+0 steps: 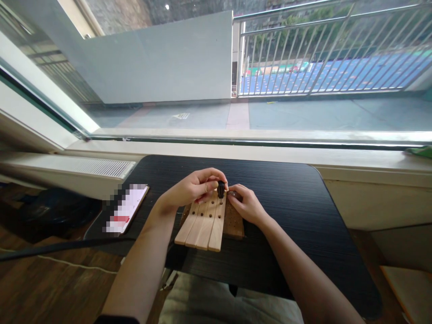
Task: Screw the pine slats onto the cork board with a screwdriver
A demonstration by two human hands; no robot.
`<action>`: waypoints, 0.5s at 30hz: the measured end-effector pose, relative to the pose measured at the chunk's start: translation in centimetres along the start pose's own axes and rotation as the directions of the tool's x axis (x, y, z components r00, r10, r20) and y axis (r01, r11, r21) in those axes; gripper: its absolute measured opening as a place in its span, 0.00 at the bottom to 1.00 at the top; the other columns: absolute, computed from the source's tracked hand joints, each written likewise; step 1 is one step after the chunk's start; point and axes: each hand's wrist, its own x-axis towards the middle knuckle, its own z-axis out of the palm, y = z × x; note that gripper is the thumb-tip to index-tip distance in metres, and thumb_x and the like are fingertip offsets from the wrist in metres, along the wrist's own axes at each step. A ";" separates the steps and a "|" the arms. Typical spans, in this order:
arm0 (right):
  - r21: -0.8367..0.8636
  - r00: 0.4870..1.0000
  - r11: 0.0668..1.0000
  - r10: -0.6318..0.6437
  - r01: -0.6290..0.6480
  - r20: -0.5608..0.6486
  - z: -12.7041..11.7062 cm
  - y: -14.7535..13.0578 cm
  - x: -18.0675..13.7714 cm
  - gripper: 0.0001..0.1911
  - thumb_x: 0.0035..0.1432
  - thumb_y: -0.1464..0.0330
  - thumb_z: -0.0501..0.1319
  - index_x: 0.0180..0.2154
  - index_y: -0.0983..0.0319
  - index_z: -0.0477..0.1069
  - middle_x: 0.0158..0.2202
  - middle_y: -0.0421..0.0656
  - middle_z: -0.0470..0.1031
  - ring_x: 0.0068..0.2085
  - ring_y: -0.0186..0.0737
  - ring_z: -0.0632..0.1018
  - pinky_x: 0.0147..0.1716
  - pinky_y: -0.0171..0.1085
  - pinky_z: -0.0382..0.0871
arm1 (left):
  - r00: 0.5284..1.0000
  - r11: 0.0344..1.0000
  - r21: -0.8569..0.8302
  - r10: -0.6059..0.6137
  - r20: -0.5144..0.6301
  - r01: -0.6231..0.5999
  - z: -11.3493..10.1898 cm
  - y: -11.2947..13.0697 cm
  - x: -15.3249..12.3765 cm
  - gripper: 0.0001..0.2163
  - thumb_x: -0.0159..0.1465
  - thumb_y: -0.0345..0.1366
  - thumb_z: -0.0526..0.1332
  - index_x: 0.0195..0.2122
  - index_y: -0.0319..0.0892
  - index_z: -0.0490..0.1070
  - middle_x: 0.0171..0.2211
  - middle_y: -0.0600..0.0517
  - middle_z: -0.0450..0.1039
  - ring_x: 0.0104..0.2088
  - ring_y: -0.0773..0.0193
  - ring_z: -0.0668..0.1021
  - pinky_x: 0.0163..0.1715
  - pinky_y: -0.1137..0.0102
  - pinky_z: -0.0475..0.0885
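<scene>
My left hand [202, 185] is closed, thumb and fingers pinched round a small black-handled tool [220, 189] held upright. Its short thin metal shaft points down at a hole in the rightmost slat of a pale wooden slatted piece [200, 234]. The slats fan out towards me, with rows of dark holes across them. Beneath lies a browner wooden board [235, 222], partly covered by the slats. To the right, my right hand [248, 204] has its fingers curled together by the far right edge of the slats. Something small and shiny shows at its fingertips, too small to name.
All this rests on a black table [286, 211] with rounded corners. A phone-like flat thing with a blurred screen [130, 209] lies at the left. Behind the table stand a window sill [189, 148] and a large window; a white vented heater [101, 166] is at the left.
</scene>
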 end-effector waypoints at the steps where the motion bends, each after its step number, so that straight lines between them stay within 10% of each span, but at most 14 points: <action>1: 0.000 1.000 1.000 0.000 0.000 0.000 0.0 0.0 0.0 0.09 0.59 0.74 0.58 0.38 0.60 0.75 0.33 0.42 0.76 0.35 0.38 0.75 0.37 0.36 0.67 | 1.000 1.000 0.002 -0.002 0.011 0.002 0.0 0.1 0.0 0.14 0.63 0.44 0.64 0.45 0.42 0.72 0.39 0.48 0.74 0.18 0.77 0.64 0.14 0.79 0.59; 15: 0.001 1.000 1.000 0.006 -0.006 0.004 0.0 0.2 0.0 0.08 0.58 0.73 0.58 0.38 0.60 0.75 0.34 0.43 0.76 0.36 0.40 0.76 0.37 0.38 0.68 | 0.969 0.986 0.143 0.119 -0.218 -0.089 2.3 0.1 -1.5 0.13 0.61 0.39 0.65 0.44 0.39 0.74 0.36 0.49 0.78 0.23 0.71 0.75 0.26 0.74 0.72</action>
